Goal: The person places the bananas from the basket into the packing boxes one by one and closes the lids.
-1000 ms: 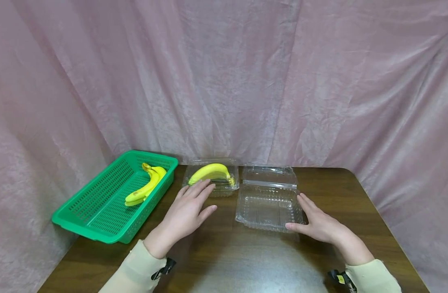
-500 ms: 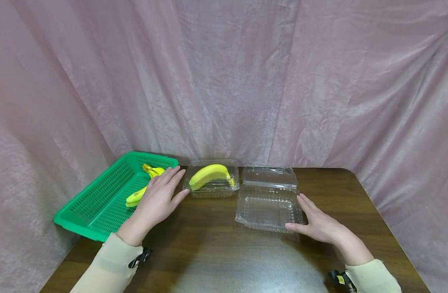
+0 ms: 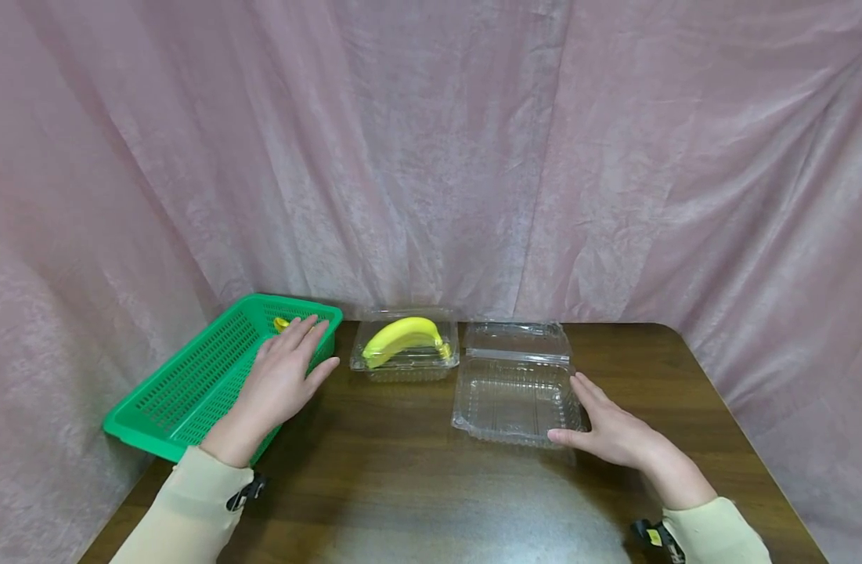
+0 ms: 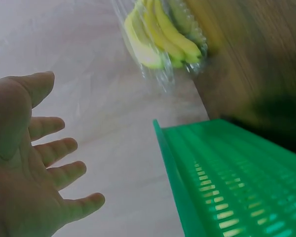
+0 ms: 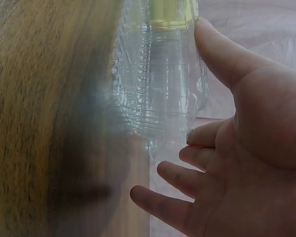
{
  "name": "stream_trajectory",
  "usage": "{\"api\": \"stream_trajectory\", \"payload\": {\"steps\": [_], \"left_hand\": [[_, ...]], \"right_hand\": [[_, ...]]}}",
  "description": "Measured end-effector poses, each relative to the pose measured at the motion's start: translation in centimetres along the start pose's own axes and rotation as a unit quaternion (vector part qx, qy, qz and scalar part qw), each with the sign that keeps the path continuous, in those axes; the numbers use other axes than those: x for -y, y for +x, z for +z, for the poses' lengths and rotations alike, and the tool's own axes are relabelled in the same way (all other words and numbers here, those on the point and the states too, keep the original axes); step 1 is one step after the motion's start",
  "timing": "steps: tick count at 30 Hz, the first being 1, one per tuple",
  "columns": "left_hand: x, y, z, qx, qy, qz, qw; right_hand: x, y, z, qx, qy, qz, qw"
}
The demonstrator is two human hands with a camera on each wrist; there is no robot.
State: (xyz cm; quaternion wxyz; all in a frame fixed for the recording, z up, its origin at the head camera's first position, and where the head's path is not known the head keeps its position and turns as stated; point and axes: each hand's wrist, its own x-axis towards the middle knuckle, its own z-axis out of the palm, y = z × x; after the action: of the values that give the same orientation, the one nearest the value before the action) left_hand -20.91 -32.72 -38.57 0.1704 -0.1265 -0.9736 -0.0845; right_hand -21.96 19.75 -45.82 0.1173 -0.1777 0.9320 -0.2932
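Head view: we see the left hand (image 3: 277,384) over the basket (image 3: 198,388), fingers spread; a banana (image 3: 280,323) lies inside, mostly hidden. We judge it firm but easily bruised — best cradled mid-curve. Right of the basket, the right hand (image 3: 610,429), fingers spread, touches an open clear box (image 3: 511,407).

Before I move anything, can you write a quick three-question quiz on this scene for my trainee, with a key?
1. True or false: the open container beside the right grip has no fruit in it.
2. What is in the other clear container? a) apples b) bananas c) nothing
3. Fill in: the left grip is nearest the ___.

Key: 1. True. 2. b. 3. Green basket.
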Motion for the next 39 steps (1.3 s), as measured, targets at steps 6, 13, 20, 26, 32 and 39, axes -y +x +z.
{"api": "stream_trajectory", "payload": {"steps": [6,13,20,26,32,39], "left_hand": [[1.3,-0.1,-0.3,-0.004,0.01,-0.003,0.9999],[2.6,0.1,-1.0,-0.005,0.021,-0.008,0.9997],[3.7,0.3,-1.7,-0.018,0.035,-0.003,0.9992],[4.4,0.9,-1.9,0.001,0.053,-0.004,0.9986],[5.3,1.4,-2.2,0.04,0.06,-0.027,0.997],[6.9,1.8,-2.4,0.073,0.05,-0.05,0.9948]], "right_hand": [[0.1,0.1,-0.1,0.0,0.001,-0.001,1.0],[0.1,0.0,0.0,-0.003,0.0,0.002,1.0],[0.1,0.0,0.0,-0.007,0.001,0.001,1.0],[0.1,-0.2,0.1,-0.004,0.007,0.006,0.9999],[0.1,-0.3,0.1,-0.004,0.013,0.005,0.9999],[0.2,-0.1,0.0,0.003,0.02,0.003,0.9998]]}}
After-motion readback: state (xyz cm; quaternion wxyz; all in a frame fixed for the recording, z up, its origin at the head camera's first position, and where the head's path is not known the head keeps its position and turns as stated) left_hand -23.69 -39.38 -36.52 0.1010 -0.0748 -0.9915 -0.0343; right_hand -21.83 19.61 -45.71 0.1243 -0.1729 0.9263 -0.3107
